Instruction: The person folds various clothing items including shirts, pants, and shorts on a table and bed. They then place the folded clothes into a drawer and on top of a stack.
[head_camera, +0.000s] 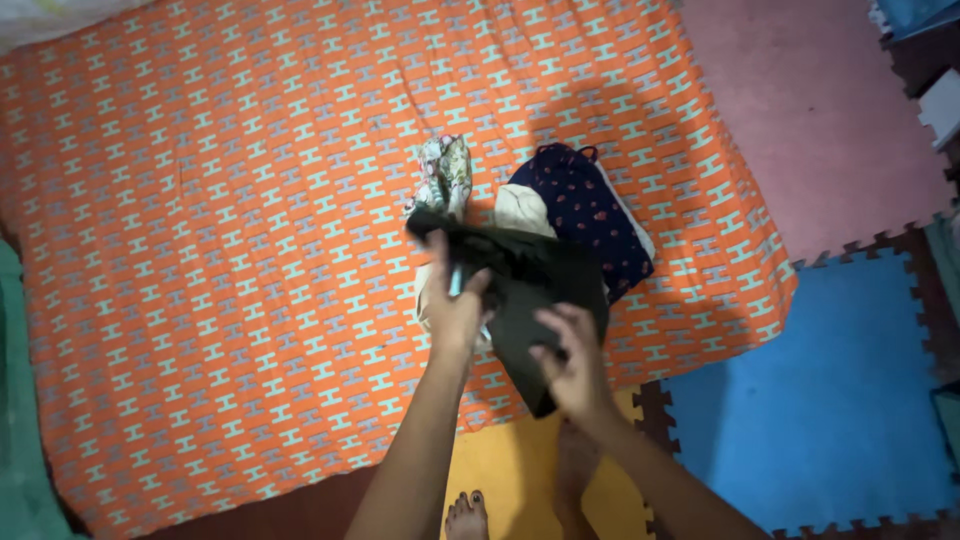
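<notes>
left hand (455, 318): fingers pinching black garment (520, 300) at its upper left | right hand (572, 368): fingers clamped on its lower edge | garment: frame centre, over orange mattress (220, 250), partly folded | navy top (590, 215), floral cloth (445, 175), cream cloth (520, 210) heaped above, unfolded

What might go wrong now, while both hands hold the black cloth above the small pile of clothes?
1. The black garment hangs over the pile; lowering it may topple the dotted navy piece or the floral piece.
2. The left hand and right hand grip only one end, so it may unfold or slip.
</notes>
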